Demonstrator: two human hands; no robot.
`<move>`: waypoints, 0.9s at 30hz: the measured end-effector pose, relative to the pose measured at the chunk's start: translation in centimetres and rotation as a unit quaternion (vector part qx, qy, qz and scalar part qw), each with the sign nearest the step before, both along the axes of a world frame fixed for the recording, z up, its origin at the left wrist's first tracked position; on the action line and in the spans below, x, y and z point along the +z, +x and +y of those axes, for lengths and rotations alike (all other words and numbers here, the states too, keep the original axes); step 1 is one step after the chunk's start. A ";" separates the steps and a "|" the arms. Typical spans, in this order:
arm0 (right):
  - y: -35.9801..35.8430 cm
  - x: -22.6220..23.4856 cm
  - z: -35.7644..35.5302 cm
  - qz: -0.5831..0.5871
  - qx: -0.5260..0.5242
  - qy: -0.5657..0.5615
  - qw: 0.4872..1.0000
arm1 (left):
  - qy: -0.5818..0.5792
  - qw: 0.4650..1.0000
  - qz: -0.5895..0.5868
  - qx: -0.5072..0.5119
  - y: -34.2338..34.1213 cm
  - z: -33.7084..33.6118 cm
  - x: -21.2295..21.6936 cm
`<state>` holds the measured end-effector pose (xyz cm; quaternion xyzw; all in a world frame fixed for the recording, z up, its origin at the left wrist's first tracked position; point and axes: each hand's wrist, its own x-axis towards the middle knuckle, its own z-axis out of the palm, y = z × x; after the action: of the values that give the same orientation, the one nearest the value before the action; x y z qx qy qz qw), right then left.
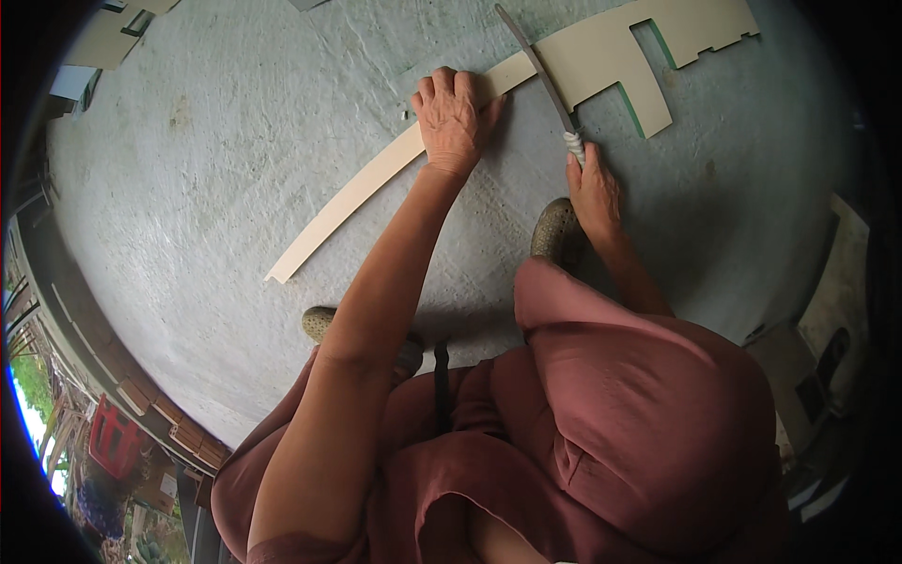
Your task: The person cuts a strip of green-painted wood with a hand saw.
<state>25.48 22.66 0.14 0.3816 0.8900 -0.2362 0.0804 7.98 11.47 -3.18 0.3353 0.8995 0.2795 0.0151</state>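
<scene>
A long cream strip (348,193) lies slantwise on the floor and meets a wide cream panel (601,52) with rectangular cut-outs and green edges. My left hand (454,117) bears down on the strip, its fingers bent over the far edge and its thumb along the near side. In my right hand (594,193) is a long, narrow, dark blade (536,66) with a white wrapped handle (574,144). That blade crosses the place where strip and panel meet. Whether it has cut into the material, I cannot tell.
Both my shoes, the right one (559,230) and the left one (319,323), stand on the grey concrete floor (216,188). More cream offcuts (99,38) lie at the far left. A red plastic item (115,437) and stacked bricks (193,442) are at the lower left.
</scene>
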 end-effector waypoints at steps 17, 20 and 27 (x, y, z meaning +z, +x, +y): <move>-0.7 0.1 0.9 0.032 0.006 -0.036 0.999 | 0.000 0.999 0.030 0.012 0.1 0.3 -0.1; -0.4 0.4 1.0 0.054 -0.038 -0.036 0.997 | 0.014 0.999 0.033 0.016 0.2 0.6 0.2; -2.0 0.3 1.8 0.030 0.027 -0.019 0.999 | 0.027 0.999 0.037 0.029 -0.5 1.7 0.0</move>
<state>23.46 24.48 0.40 0.3487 0.8973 -0.2622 0.0668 7.45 13.19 -3.22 0.3200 0.9010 0.2909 -0.0355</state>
